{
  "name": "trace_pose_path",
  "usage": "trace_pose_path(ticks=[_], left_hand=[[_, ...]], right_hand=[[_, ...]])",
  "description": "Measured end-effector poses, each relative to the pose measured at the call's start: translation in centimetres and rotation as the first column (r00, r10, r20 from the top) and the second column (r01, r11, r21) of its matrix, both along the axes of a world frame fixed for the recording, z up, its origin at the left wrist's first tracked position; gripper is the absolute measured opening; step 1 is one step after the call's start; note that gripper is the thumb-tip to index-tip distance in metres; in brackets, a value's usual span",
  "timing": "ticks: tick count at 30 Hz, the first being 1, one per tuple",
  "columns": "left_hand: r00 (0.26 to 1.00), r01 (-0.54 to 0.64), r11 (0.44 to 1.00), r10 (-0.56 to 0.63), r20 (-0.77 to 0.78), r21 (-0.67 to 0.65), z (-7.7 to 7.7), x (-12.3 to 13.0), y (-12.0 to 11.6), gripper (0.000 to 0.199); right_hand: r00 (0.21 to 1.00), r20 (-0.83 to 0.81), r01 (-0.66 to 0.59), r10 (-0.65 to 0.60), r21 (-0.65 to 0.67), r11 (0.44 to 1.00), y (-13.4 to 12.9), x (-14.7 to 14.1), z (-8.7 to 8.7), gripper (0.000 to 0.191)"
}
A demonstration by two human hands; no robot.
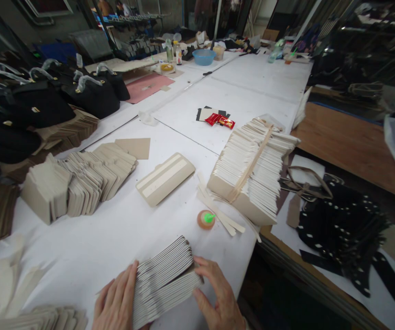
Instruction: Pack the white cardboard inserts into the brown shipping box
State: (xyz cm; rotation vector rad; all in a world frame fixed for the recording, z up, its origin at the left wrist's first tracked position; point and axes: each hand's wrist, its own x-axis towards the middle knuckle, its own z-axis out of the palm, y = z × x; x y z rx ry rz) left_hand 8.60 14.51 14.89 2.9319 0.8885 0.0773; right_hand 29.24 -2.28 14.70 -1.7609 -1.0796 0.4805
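Note:
A stack of beige folded pieces (165,279), seen edge-on with many thin layers, stands near the table's front edge between my hands. My left hand (117,298) is pressed along its left end, fingers together, thumb hidden. My right hand (218,293) grips the right end, with the index finger on the upper corner and the thumb lower down. A dark gap splits the stack into two groups at its right side. Beyond it are a round orange-brown bottle (202,220) with a green nozzle and a single beige panel (166,178) with a pale strip.
A large bundle of pale pieces (249,169) tied with a band lies at the right edge. Fanned beige panels (80,178) and black handbags (94,94) are at the left. Red packets (220,120) and a blue basin (204,57) sit farther back. Black studded pieces (342,229) lie on the right.

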Motion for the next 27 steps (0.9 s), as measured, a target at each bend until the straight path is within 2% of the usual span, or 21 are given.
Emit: trace_pose_path(ticks=[4,14,20,24,27], left_hand=[[1.0,-0.001,1.0,0.001,0.007,-0.004,-0.3,-0.2,0.0,0.101],[1.0,0.001,1.0,-0.001,0.019,0.02,-1.1,-0.5,0.2,0.102],[0.997,0.056,0.995,-0.06,0.056,0.08,-2.0,-1.0,0.7,0.103],[1.0,-0.008,1.0,0.007,0.012,0.02,-1.3,-0.6,0.2,0.105],[1.0,-0.015,1.0,0.015,0.001,0.0,-0.8,-0.4,-0.1,0.105]], right_hand=[[0.999,-0.013,0.035,-0.035,-0.011,0.999,-0.1,-0.4,-0.4,0.029],[0.999,0.034,0.006,-0.004,-0.037,0.999,-0.5,-0.4,-0.9,0.041],[0.999,0.027,0.031,-0.03,-0.032,0.999,-0.7,-0.8,-1.2,0.043],[0.988,-0.09,0.121,-0.123,-0.024,0.992,-0.5,-1.5,-1.5,0.037],[0.957,-0.213,0.18,-0.196,-0.092,0.979,-0.4,-1.9,-1.6,0.044]])
